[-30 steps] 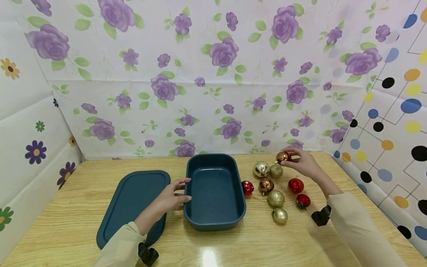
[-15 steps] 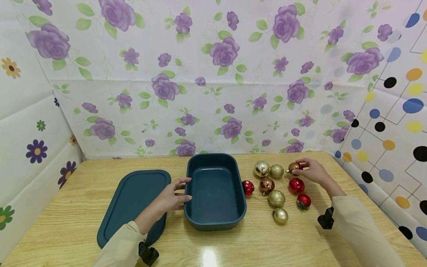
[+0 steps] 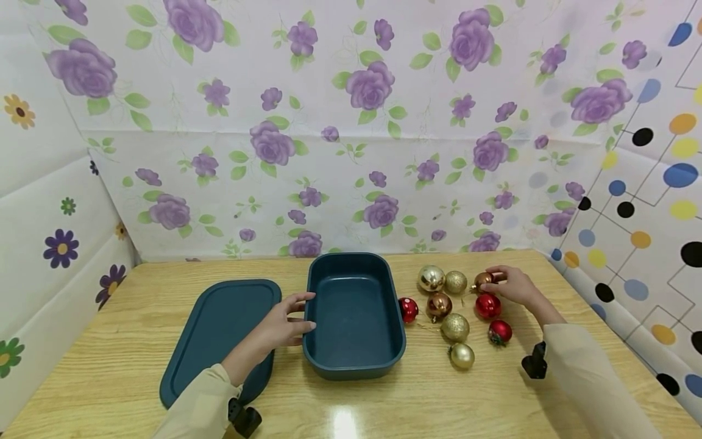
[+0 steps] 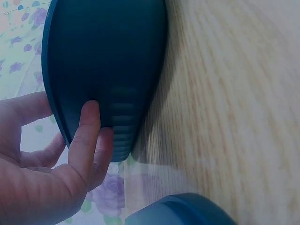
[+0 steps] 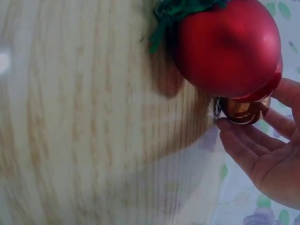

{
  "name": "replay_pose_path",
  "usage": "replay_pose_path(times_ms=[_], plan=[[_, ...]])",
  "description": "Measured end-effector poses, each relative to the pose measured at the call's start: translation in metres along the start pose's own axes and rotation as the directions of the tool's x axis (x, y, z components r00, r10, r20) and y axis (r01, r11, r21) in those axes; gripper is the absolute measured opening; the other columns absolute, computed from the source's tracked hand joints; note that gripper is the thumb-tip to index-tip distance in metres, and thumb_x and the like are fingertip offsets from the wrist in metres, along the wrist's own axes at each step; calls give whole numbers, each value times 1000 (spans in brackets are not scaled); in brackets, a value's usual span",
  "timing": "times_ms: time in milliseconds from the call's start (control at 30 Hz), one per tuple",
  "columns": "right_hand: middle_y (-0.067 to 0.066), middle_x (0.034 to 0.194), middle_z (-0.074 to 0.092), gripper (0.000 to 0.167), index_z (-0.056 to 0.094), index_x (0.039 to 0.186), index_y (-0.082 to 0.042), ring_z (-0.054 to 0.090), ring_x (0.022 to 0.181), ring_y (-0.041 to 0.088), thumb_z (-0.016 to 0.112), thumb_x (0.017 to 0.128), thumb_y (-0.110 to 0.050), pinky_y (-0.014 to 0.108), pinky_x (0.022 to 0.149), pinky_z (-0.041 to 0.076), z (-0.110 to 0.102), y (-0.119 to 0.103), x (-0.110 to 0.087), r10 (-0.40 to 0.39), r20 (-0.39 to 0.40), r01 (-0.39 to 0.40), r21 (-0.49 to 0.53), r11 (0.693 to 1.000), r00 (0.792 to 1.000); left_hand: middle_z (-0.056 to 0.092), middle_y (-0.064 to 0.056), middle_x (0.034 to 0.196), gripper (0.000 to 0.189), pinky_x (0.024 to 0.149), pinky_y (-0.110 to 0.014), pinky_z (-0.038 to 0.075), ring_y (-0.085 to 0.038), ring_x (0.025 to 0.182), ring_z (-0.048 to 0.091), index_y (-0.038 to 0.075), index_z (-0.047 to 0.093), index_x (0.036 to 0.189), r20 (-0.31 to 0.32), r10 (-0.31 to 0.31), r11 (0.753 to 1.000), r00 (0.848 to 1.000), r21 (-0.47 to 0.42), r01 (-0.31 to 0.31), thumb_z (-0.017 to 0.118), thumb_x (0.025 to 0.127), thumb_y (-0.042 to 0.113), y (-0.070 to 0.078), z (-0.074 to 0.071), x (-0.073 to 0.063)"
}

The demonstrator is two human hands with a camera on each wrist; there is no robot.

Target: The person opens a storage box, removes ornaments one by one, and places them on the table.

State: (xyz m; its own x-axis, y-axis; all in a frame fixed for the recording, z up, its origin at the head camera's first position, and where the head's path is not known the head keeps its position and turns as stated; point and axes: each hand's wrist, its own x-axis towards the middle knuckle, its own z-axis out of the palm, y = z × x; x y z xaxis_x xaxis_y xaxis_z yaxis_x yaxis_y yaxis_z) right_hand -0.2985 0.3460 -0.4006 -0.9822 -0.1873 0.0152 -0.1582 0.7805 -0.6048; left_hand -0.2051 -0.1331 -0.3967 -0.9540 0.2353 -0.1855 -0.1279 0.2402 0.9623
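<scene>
My left hand (image 3: 285,321) rests at the left side of a dark teal rectangular box (image 3: 353,366). In the left wrist view its fingertips touch the box's outer wall (image 4: 105,56) and rim. My right hand (image 3: 510,285) pinches a shiny copper Christmas bauble (image 3: 484,280) low at the back right of the table, its cap towards the left. In the right wrist view this copper bauble (image 5: 241,111) is partly hidden behind red baubles. Right in front of it lies a shiny red bauble (image 3: 487,306), then a matte red bauble (image 3: 500,332) with green ribbon.
Left of the box lies a flat teal lid (image 3: 225,329), partly under the left forearm. Between box and right hand sit a spotted red bauble (image 3: 408,310), another copper bauble (image 3: 439,306) and several gold baubles (image 3: 455,328). Patterned cloth walls (image 3: 351,183) border the table.
My right hand has carried the copper bauble from beside the gold ones rightward and towards me, down to behind the shiny red bauble. My left hand stays at the box.
</scene>
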Motion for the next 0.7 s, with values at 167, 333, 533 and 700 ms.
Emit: replay_pose_path(times_ms=[167, 333, 533, 700], plan=[[37, 115, 50, 56, 42, 126, 14, 54, 99, 44, 63, 87, -21, 33, 69, 51, 0, 7, 1, 2, -10, -2, 5, 1000, 1000, 34, -23, 137, 58, 73, -41, 52, -29, 104, 55, 12, 38, 138, 12, 4, 1000, 1000, -3, -4, 62, 86, 5, 0, 1, 1], [36, 116, 50, 58, 42, 127, 12, 52, 103, 45, 63, 86, -24, 40, 72, 50, 0, 10, 0, 2, -14, -2, 0, 1000, 1000, 33, -24, 138, 58, 72, -41, 52, -30, 104, 56, 12, 37, 138, 19, 8, 1000, 1000, 2, -8, 62, 86, 6, 0, 1, 2], [35, 114, 52, 60, 42, 128, 11, 49, 104, 49, 64, 85, -26, 51, 78, 45, 0, 5, -1, -8, -24, 7, -46, 999, 1000, 33, -26, 139, 60, 75, -43, 51, -36, 111, 51, 13, 33, 141, 37, 34, 999, 999, 10, -35, 61, 88, 15, 1, -3, -3], [37, 120, 47, 61, 41, 130, 9, 47, 107, 50, 63, 86, -27, 51, 79, 46, -3, -2, -4, -6, -11, 5, -42, 999, 1000, 32, -27, 139, 61, 80, -47, 49, -39, 114, 49, 11, 29, 142, 72, 56, 998, 996, 26, -58, 59, 90, 22, 2, -16, -11]])
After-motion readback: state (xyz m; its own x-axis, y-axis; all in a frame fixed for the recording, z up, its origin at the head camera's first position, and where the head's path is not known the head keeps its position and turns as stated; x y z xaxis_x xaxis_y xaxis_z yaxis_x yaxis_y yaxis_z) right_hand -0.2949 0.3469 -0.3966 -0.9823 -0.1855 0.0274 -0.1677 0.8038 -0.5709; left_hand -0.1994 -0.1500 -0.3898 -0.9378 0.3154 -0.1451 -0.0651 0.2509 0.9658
